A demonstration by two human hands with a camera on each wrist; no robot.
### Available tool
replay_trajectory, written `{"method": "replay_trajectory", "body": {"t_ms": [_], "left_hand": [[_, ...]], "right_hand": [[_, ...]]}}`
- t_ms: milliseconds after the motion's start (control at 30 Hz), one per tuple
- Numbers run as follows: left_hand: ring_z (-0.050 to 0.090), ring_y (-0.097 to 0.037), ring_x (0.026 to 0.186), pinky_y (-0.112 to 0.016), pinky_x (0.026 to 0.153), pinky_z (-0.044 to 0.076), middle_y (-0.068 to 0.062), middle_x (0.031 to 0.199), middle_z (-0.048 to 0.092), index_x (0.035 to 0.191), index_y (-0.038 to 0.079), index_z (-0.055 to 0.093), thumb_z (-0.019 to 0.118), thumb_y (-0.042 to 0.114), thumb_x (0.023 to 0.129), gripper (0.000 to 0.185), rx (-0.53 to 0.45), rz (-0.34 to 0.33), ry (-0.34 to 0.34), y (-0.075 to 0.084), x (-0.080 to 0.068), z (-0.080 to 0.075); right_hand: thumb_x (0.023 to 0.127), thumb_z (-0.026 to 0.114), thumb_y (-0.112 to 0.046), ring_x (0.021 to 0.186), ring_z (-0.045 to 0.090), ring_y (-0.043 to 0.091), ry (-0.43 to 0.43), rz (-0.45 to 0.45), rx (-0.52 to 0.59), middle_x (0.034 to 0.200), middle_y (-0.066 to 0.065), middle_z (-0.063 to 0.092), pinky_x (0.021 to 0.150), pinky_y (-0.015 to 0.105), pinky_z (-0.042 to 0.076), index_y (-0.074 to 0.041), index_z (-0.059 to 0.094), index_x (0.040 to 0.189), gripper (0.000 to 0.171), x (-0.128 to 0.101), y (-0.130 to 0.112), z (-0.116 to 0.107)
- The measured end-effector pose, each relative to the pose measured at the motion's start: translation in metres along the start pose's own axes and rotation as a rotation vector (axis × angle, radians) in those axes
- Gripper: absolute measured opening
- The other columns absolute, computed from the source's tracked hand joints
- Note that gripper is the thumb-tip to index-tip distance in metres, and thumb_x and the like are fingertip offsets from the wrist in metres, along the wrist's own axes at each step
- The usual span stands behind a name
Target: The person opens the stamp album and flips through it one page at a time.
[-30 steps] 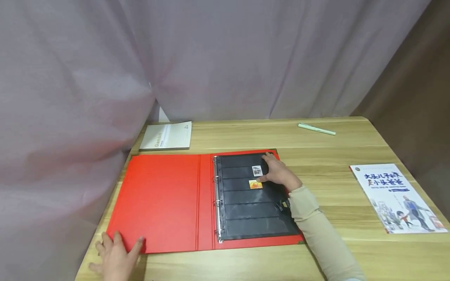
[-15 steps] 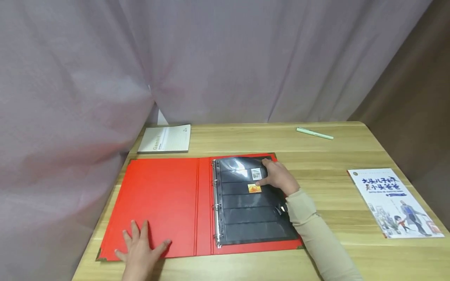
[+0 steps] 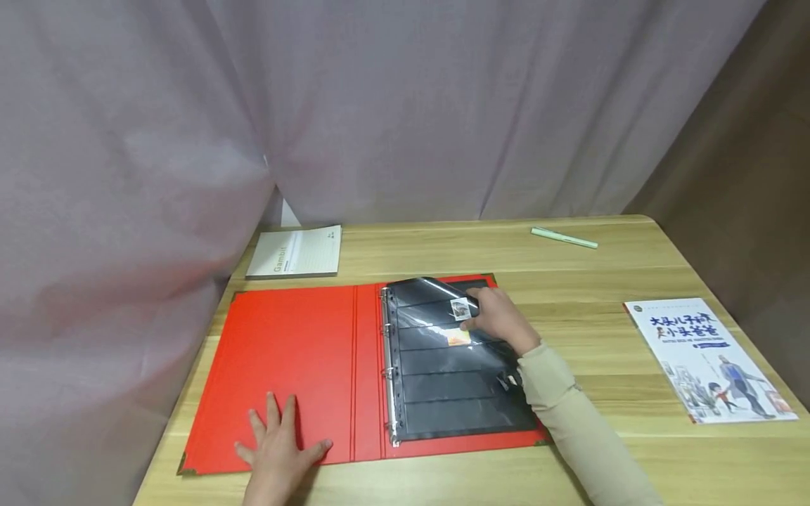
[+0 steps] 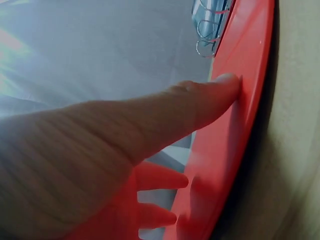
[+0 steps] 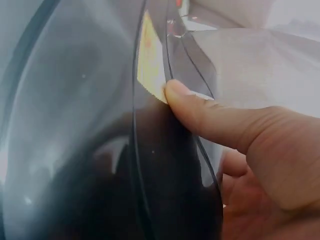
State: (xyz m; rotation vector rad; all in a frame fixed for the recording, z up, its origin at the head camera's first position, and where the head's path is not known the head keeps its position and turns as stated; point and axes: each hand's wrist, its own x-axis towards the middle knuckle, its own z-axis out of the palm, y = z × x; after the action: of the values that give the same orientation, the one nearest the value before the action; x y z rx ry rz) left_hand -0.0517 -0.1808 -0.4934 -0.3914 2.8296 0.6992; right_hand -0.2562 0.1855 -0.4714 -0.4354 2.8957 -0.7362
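A red ring binder lies open on the wooden table. My left hand rests flat, fingers spread, on its left cover near the front edge; the left wrist view shows the thumb pressing the red cover. My right hand pinches the right edge of a black stamp page and holds its upper part curled up off the rings. A small grey stamp and an orange stamp sit in its strips. Up close, my thumb lies on the page beside the yellow stamp.
A white notebook lies behind the binder at the left. A pale green pen lies at the back right. An illustrated book lies at the right edge. A grey curtain hangs along the back and left sides.
My right hand has lifted the black page's upper right edge, which now curls up and leftward. My left hand has slid right along the cover's front edge.
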Motion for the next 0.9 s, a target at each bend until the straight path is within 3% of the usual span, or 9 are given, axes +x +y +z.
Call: {"method": "replay_trajectory", "body": {"t_ms": [100, 367, 533, 733, 900], "left_hand": [[0.002, -0.067, 0.14, -0.088, 0.096, 0.004, -0.038, 0.158, 0.011, 0.15, -0.007, 0.037, 0.088, 0.043, 0.073, 0.105, -0.008, -0.006, -0.002, 0.002, -0.001, 0.001], [0.004, -0.067, 0.14, -0.088, 0.096, 0.006, -0.039, 0.157, 0.012, 0.149, -0.007, 0.038, 0.089, 0.042, 0.073, 0.104, -0.016, -0.018, -0.004, 0.004, 0.002, 0.005], [0.006, -0.069, 0.138, -0.089, 0.094, 0.008, -0.041, 0.157, 0.012, 0.149, -0.008, 0.038, 0.089, 0.043, 0.072, 0.105, -0.034, -0.016, -0.006, 0.003, 0.003, 0.008], [0.005, -0.068, 0.138, -0.089, 0.095, 0.008, -0.041, 0.156, 0.013, 0.148, -0.009, 0.038, 0.089, 0.044, 0.072, 0.106, -0.038, -0.033, -0.019, 0.002, 0.005, 0.009], [0.006, -0.068, 0.138, -0.089, 0.095, 0.01, -0.041, 0.156, 0.013, 0.148, -0.009, 0.038, 0.089, 0.045, 0.072, 0.106, -0.019, -0.041, -0.02, 0.004, 0.006, 0.007]], "right_hand": [[0.077, 0.09, -0.021, 0.117, 0.058, 0.044, -0.014, 0.041, 0.041, 0.128, 0.029, 0.062, 0.099, 0.054, 0.046, 0.012, 0.052, 0.138, 0.079, -0.004, -0.003, -0.005], [0.077, 0.09, -0.028, 0.122, 0.055, 0.046, -0.04, 0.125, 0.038, 0.134, 0.03, 0.058, 0.101, 0.055, 0.045, 0.007, 0.053, 0.14, 0.081, -0.008, -0.01, -0.019], [0.076, 0.089, -0.021, 0.121, 0.055, 0.044, -0.03, 0.137, 0.084, 0.137, 0.03, 0.056, 0.103, 0.055, 0.044, 0.005, 0.057, 0.137, 0.074, -0.007, -0.009, -0.024], [0.078, 0.085, -0.007, 0.135, 0.043, 0.048, -0.009, 0.058, 0.172, 0.146, 0.029, 0.049, 0.109, 0.059, 0.036, 0.005, 0.053, 0.141, 0.071, -0.017, -0.006, -0.029], [0.081, 0.08, 0.001, 0.139, 0.033, 0.053, -0.009, -0.029, 0.196, 0.159, 0.03, 0.025, 0.105, 0.061, 0.038, 0.003, 0.041, 0.151, 0.08, -0.028, -0.005, -0.035]]}}
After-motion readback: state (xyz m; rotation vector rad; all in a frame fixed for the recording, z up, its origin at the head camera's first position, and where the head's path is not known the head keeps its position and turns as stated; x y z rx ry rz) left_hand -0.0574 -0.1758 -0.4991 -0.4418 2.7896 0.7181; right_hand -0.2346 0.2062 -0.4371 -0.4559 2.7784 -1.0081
